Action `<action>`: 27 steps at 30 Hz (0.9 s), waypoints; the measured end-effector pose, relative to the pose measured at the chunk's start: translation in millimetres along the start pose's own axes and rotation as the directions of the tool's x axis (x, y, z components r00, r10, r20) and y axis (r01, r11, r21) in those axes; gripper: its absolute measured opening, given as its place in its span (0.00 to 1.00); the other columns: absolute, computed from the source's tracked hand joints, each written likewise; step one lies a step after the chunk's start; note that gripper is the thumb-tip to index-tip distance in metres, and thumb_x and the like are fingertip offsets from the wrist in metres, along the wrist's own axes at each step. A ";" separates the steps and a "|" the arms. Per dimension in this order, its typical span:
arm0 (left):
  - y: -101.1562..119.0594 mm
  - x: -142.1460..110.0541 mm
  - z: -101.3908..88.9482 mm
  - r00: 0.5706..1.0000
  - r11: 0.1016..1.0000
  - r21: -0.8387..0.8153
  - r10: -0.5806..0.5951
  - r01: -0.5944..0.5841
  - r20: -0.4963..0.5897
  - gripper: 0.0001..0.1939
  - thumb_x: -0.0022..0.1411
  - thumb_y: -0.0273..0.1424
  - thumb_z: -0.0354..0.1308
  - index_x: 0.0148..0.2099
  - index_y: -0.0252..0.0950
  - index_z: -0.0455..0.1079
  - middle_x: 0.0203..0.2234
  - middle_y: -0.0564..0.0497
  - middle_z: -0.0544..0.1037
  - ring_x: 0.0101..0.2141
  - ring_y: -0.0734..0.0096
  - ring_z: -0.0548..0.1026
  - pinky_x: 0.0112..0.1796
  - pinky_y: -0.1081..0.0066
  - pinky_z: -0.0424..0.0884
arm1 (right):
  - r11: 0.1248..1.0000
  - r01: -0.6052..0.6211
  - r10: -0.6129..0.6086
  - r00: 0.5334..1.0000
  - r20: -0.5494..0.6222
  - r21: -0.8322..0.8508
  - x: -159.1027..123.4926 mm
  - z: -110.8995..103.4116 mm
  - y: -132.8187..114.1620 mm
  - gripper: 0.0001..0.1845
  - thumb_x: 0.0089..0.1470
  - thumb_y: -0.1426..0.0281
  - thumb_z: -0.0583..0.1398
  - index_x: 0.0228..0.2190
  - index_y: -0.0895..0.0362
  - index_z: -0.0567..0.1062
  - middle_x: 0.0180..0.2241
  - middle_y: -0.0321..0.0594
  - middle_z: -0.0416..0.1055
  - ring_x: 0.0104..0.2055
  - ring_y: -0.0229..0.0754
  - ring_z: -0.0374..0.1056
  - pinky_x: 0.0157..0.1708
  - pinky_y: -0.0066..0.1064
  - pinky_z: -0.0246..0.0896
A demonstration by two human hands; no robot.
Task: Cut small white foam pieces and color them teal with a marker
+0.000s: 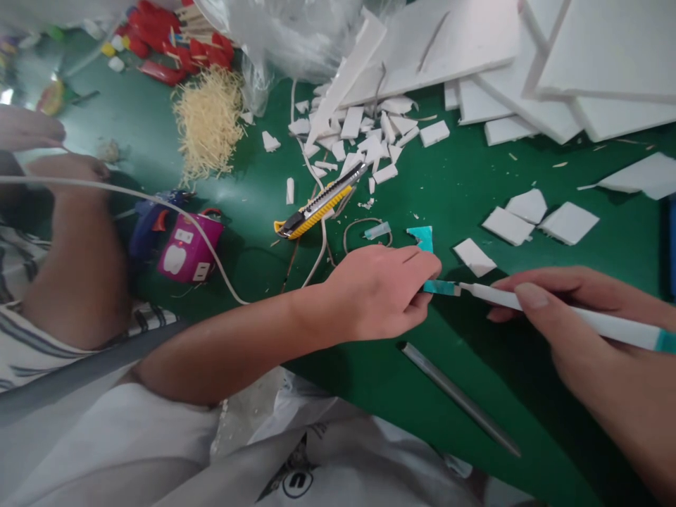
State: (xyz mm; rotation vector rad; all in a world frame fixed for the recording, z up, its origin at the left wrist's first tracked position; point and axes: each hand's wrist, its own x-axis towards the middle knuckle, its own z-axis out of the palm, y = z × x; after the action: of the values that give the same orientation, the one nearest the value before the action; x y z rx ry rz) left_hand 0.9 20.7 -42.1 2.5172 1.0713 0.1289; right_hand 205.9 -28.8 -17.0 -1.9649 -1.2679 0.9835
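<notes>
My left hand (383, 292) is closed with a small teal strip (441, 287) pinched in its fingers, the free end pointing right. My right hand (565, 303) grips a white marker pen (596, 322) with a teal rear end. The pen's dark tip is at the pale end of the strip; I cannot tell whether they touch. Just beyond my left fingers shows a ragged teal piece (422, 236). A yellow utility knife (320, 204) with its blade out lies past my left wrist. Nearer me is a grey metal tube (459, 398).
White foam sheets (607, 49) and foam scraps (364, 134) lie at the back. Several cut foam pieces (510, 225) are beyond my right hand. Left are a purple power socket block (191, 246), a white cable (158, 201), straw-coloured sticks (208, 123) and another person's arm (77, 267).
</notes>
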 end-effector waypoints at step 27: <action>0.1 0.4 -0.6 1.000 1.000 -0.013 -0.005 0.005 0.000 0.05 0.63 0.29 0.52 0.40 0.38 0.68 0.24 0.57 0.71 0.26 0.72 0.70 0.29 0.70 0.61 | 0.998 0.032 -0.031 0.999 0.016 -0.056 0.8 -2.8 -2.7 0.08 0.50 0.63 0.61 0.22 0.45 0.78 0.24 0.35 0.77 0.24 0.43 0.69 0.25 0.36 0.65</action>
State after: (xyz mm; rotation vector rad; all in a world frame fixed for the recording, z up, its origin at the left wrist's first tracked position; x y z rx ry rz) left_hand 1.1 21.1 -41.5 2.5029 1.0733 0.1340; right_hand 207.1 -27.3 -13.6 -1.9772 -1.3440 0.9593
